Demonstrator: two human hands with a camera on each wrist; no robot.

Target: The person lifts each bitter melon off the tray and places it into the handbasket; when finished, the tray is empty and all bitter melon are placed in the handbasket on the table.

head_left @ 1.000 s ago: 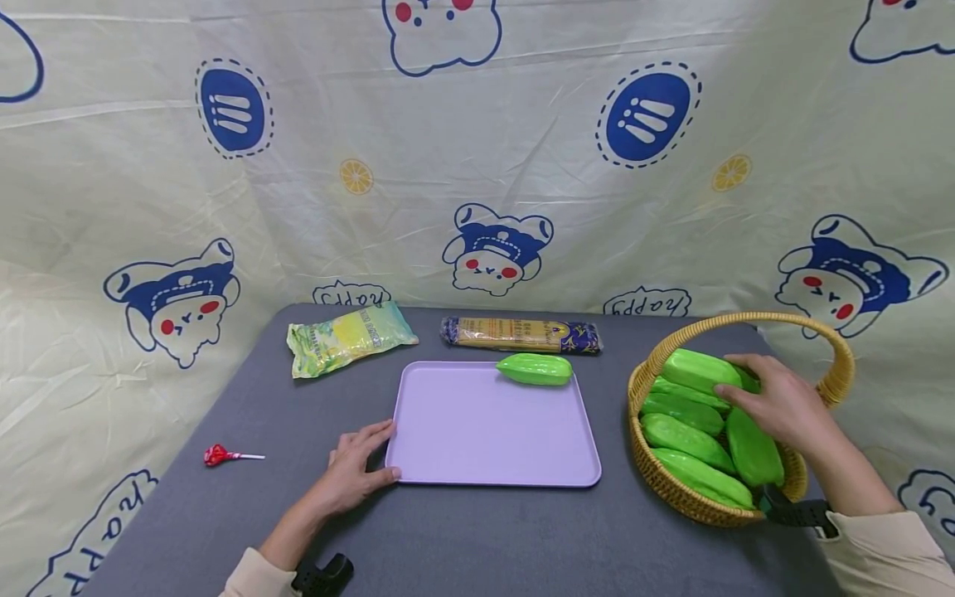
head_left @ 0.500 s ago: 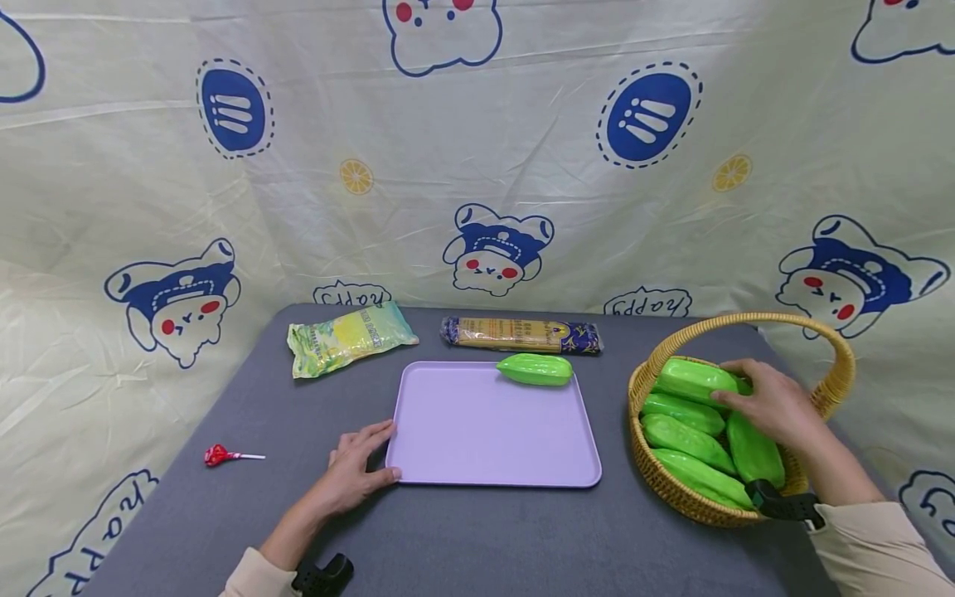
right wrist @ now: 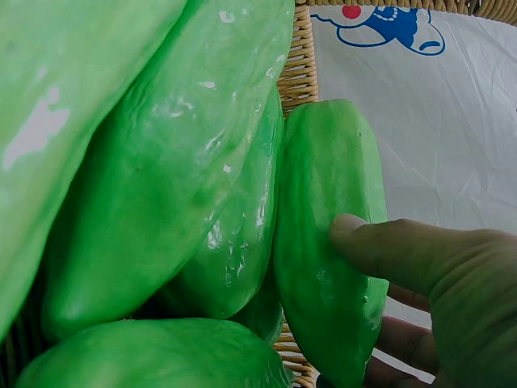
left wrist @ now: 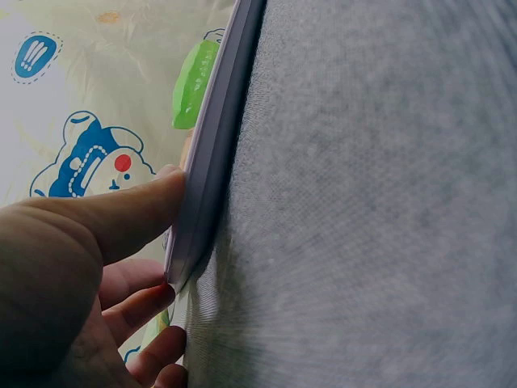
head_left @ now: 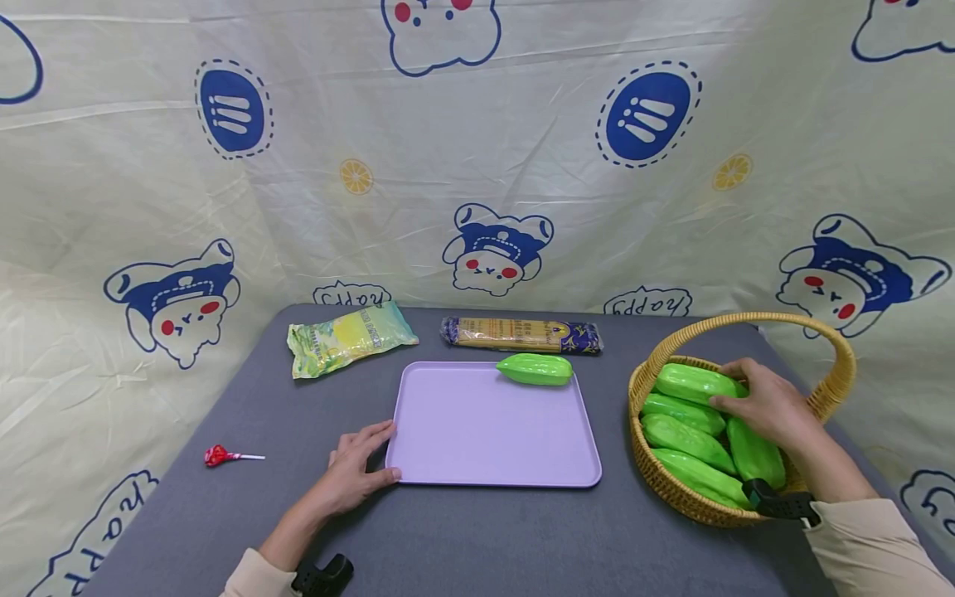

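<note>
My right hand (head_left: pixel 768 402) grips a smooth, ridged green gourd (head_left: pixel 694 383) at the far side of the wicker basket (head_left: pixel 649 489). In the right wrist view, the thumb lies across this gourd (right wrist: pixel 327 234) while the fingers are partly hidden behind it. Several similar gourds (head_left: pixel 686 439) fill the basket beside it. At the near-left of the lilac tray (head_left: pixel 485 431), my left hand (head_left: pixel 351 473) rests thumb and fingertips against the rim, the fingers spread rather than curled. One more green gourd (head_left: pixel 535 370) lies across the tray's far right corner.
Behind the tray lies a long blue-and-gold packet (head_left: pixel 522 335), with a green-yellow bag (head_left: pixel 351 338) to its left. A red lollipop (head_left: pixel 218 455) lies at the left of the grey table (head_left: pixel 477 547). The basket's handle (head_left: pixel 753 317) arches over the gourds near my right hand.
My right hand and the gourd it grips have come down and slightly toward me within the basket, now covering part of the gourds beneath. My left hand and the tray stay put.
</note>
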